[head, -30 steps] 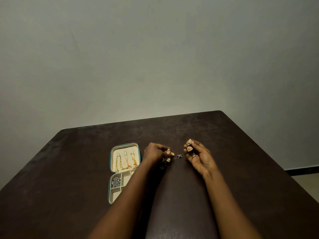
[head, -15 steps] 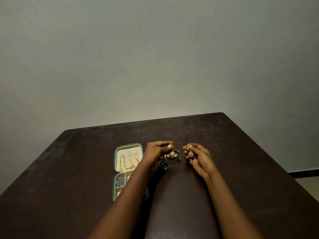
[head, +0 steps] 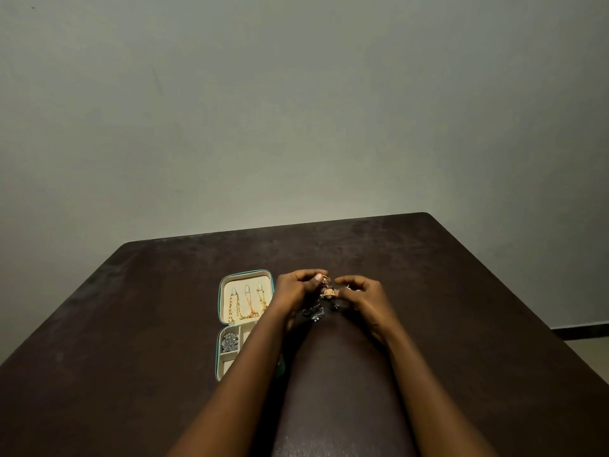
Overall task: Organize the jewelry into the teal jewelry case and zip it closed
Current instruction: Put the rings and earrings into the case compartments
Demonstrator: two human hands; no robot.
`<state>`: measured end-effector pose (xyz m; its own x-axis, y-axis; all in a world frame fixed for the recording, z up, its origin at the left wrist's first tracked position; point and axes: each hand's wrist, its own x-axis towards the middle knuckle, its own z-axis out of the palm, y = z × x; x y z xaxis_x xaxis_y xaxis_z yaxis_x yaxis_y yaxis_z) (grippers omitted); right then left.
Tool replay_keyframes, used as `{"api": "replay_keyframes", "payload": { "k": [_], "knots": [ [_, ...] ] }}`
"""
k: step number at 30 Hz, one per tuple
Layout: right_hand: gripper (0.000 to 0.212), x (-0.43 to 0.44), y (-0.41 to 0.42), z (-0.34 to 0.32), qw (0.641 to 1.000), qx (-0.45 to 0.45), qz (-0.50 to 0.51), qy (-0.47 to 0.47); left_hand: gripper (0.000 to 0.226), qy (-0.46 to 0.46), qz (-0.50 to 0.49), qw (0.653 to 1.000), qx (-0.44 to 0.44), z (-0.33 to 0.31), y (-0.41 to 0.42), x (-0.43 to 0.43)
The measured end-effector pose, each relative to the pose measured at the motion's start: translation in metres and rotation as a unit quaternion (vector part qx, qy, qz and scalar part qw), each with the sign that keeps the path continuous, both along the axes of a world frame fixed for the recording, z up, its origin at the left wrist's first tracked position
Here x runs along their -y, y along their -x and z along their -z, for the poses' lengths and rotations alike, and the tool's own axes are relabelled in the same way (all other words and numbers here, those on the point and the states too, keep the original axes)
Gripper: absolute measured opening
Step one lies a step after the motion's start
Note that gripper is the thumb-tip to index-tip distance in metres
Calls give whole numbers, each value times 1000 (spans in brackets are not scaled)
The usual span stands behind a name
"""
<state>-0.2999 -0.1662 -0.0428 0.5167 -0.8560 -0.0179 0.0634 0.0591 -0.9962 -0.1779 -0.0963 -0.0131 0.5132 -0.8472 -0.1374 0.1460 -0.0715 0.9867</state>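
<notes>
The teal jewelry case (head: 220,301) lies open on the dark table, left of my hands. Gold chains (head: 245,308) hang in its cream lid, and a silver piece (head: 229,342) sits in one lower compartment. My left hand (head: 296,288) pinches a gold bell-shaped earring (head: 328,290) at its top. Close beside it, my right hand (head: 364,296) has its fingers curled, the fingertips at the earring; something small glints between them, too small to make out. Dark jewelry pieces (head: 314,313) lie on the table just below both hands.
The dark brown table (head: 461,324) reaches to a plain grey wall behind. Its right edge (head: 527,311) drops to a floor strip with a dark skirting. My left forearm covers the right part of the case's lower half.
My hands have come together over the loose pieces. The gold earring that my right hand held up a second ago now hangs from my left fingertips. The view has shifted slightly.
</notes>
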Motion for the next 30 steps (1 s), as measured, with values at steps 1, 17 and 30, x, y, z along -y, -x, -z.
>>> {"api": "replay_keyframes", "payload": {
  "k": [1, 17, 30],
  "knots": [
    [15, -1, 0, 0, 1000, -5, -1, 10, 15, 1, 1, 1000, 0, 0, 0, 0],
    [13, 2, -1, 2, 981, -137, -1, 138, 18, 5, 3, 1000, 3, 6, -3, 1],
    [27, -1, 7, -7, 851, -366, -42, 374, 16, 3, -3, 998, 57, 8, -3, 0]
  ]
}}
